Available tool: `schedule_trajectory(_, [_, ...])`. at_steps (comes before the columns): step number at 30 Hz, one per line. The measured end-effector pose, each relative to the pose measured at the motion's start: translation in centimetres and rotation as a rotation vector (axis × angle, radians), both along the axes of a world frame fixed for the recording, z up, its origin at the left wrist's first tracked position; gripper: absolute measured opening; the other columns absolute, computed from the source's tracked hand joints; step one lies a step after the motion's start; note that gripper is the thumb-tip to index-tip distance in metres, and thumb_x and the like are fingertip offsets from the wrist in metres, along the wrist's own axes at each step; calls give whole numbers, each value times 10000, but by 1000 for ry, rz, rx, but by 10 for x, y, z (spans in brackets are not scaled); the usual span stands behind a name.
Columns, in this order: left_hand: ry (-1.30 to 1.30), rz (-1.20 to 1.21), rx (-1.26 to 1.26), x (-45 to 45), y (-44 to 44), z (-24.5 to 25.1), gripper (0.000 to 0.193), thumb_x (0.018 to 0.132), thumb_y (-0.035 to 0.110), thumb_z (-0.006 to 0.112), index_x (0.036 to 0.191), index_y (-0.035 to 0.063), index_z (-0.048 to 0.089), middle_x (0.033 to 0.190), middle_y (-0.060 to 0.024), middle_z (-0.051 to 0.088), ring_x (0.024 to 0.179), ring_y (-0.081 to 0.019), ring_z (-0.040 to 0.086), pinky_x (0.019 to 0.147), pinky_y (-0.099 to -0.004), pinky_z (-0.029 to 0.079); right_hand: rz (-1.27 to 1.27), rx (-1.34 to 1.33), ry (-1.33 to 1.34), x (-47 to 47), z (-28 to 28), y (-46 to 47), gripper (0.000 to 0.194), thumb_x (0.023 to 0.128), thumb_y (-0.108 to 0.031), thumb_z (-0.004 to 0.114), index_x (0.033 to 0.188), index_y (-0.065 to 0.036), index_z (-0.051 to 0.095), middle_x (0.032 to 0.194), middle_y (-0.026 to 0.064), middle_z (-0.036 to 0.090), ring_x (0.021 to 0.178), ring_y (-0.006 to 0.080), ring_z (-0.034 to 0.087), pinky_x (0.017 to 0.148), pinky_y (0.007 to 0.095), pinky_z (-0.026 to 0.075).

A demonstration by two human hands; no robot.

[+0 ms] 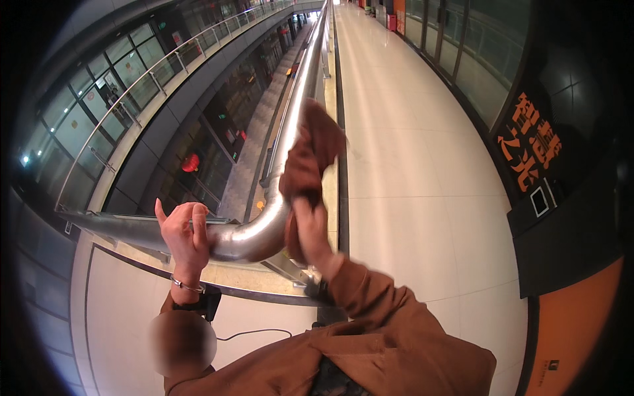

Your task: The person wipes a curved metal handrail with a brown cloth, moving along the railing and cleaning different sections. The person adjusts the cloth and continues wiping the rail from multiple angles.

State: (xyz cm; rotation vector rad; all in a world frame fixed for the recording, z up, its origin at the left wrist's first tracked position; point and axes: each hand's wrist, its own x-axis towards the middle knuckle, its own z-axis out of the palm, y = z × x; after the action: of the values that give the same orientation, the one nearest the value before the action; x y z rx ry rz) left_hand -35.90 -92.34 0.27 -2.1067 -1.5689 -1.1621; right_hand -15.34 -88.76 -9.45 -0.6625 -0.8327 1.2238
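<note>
A thick polished metal handrail [247, 240] bends at a corner in front of me. One arm of it runs off to the left, the other straight ahead. Over the left stretch, my left hand [185, 232] grips the rail with bent fingers, the little finger sticking out. In my right hand [312, 225] is a brown cloth [317, 153], bunched and slightly blurred. It lies along the right side of the rail just past the bend and hides part of the metal there. A metal bracelet [187, 285] circles my left wrist.
Beyond the rail is a drop to a lower floor [247, 168], where a red lantern [190, 162] hangs. A tiled walkway [396, 163] runs along the right, beside a dark wall sign [532, 141] with orange writing. A thin cable [255, 332] hangs near my left sleeve.
</note>
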Motion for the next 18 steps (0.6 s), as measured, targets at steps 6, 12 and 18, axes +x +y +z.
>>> schedule_trajectory(6, [-14, -10, -51, 0, 0, 3, 404, 1031, 291, 452, 777, 30, 627, 721, -53, 631, 696, -205, 612, 1207, -481, 116, 19, 49, 243, -29, 17, -62, 460, 1031, -349, 564, 1322, 6, 535, 1258, 155, 628, 1139, 239, 618, 1028, 371, 456])
schedule_trajectory(12, [-53, -9, -69, -4, 4, -2, 373, 1013, 271, 487, 733, 56, 608, 646, -82, 595, 642, -291, 592, 1162, -498, 236, 796, 83, 745, 0, 20, 11, 938, 979, -748, 170, 1341, 53, 497, 1251, 192, 618, 1148, 287, 608, 1017, 404, 484])
schedule_trajectory(18, [-12, 9, -83, -2, 6, -1, 383, 1008, 318, 515, 773, 39, 631, 690, -142, 610, 724, -356, 615, 1116, -537, 292, -109, 686, -363, -42, 34, 4, 376, 897, -263, 625, 1207, -55, 580, 1089, 72, 646, 990, 191, 613, 955, 334, 452])
